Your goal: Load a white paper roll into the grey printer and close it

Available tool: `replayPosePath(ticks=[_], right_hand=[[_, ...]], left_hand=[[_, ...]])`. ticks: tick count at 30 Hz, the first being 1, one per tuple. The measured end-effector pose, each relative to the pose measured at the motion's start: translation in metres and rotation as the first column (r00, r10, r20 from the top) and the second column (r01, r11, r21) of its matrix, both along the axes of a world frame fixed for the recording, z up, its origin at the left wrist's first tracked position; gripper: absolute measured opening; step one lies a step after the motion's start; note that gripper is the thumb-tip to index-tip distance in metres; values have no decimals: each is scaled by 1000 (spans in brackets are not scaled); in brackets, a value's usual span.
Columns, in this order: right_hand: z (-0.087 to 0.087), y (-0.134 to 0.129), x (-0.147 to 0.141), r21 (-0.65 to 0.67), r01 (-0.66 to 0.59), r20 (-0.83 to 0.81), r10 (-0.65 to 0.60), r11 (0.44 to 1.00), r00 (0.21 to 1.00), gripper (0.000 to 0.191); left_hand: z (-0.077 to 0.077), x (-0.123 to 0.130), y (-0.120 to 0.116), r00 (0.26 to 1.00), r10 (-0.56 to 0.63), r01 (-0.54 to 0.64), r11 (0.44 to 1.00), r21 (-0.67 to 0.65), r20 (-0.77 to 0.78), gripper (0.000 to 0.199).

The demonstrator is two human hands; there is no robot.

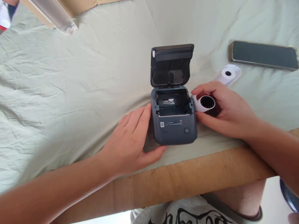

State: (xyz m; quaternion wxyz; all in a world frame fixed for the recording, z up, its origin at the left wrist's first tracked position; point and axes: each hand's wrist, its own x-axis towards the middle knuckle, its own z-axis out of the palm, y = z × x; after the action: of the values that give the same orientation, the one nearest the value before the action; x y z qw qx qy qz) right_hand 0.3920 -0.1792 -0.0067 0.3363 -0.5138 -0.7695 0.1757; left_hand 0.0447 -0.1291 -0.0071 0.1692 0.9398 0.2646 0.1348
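Observation:
A dark blue-grey label printer stands on the cloth with its black lid raised. Its roll compartment shows a small white scrap or label inside, and the front carries a power button. Against the printer's left side and front corner lies my left hand, fingers stretched out and thumb apart. My right hand grips a white paper roll between thumb and fingers, right beside the printer's right side. The roll's dark core opening faces me. Behind that hand lies a second white paper roll, partly hidden by it.
A phone lies at the right rear. At the upper left are a clear plastic piece and some cardboard. Pale green cloth covers the table, whose wooden edge runs along the front. Part of another person shows at the far upper left.

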Motion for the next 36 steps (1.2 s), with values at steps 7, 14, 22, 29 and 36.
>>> replayPosePath(ticks=[7, 14, 22, 29, 36], right_hand=[[-3, -2, 0, -53, -34, -74, 30, 998, 997, 58], [1, 1, -3, -18, 25, 22, -25, 1000, 999, 42], [0, -1, -3, -37, 42, -5, -42, 998, 999, 49], [-1, -3, -1, 14, 84, 6, -84, 996, 996, 44], [-2, -2, -2, -72, 61, -142, -71, 996, 987, 51]], left_hand=[[0, -2, 0, 1000, 16, -16, 1000, -24, 2, 98], [1, -2, 1, 1000, 6, -7, 998, -56, -2, 101], [3, 1, 0, 1000, 14, -13, 998, -58, 3, 99], [3, -2, 0, 1000, 9, -9, 999, -33, -15, 97], [1, 1, -4, 999, 43, -43, 999, 3, 1, 95]])
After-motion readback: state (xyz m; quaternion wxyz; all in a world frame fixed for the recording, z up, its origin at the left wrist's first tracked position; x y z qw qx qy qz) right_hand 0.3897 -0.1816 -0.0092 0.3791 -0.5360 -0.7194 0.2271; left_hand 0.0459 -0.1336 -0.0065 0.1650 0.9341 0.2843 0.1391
